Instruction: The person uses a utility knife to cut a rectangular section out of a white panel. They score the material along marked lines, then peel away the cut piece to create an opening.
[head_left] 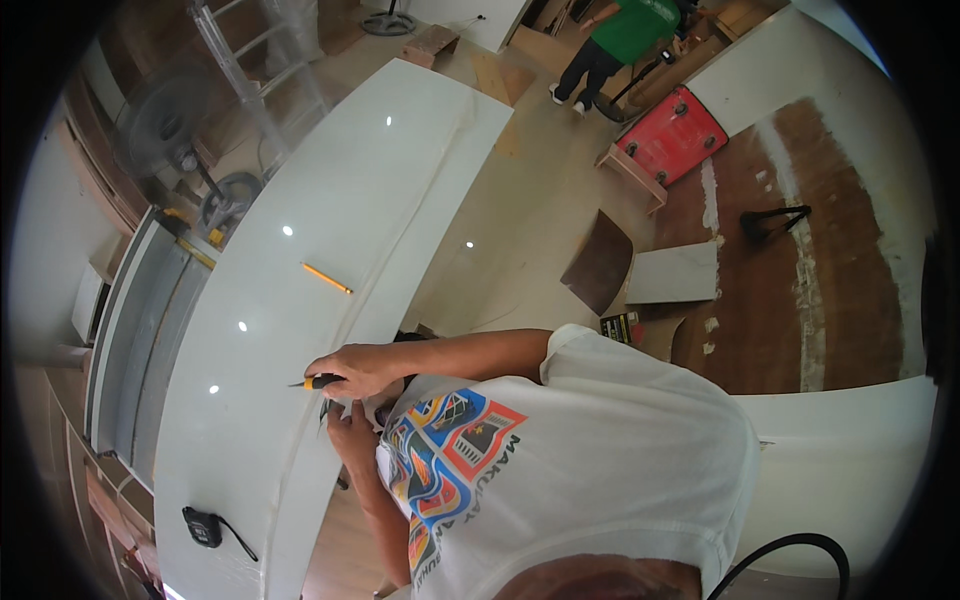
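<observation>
My right hand (365, 371) reaches in from the right over the edge of a long white panel (300, 340). Closed in its fingers is what looks like a utility knife (322, 382), yellow and black, its thin pointed tip toward the left. Just below, my left hand (352, 435) has its fingers bent together at the panel's edge. A small dark thing shows by those fingertips, too small to name. A yellow pencil (327, 278) lies on the panel above my hands. Farther down on it rests a black tape measure (204, 527) with a wrist strap.
Beyond the panel's left side are a standing fan (175, 130), a stepladder (262, 70) and a grey metal channel (150, 330). A person in green (640, 30) stands at the far right, near a red wheeled case (675, 135). Brown board and loose offcuts (675, 273) lie at right.
</observation>
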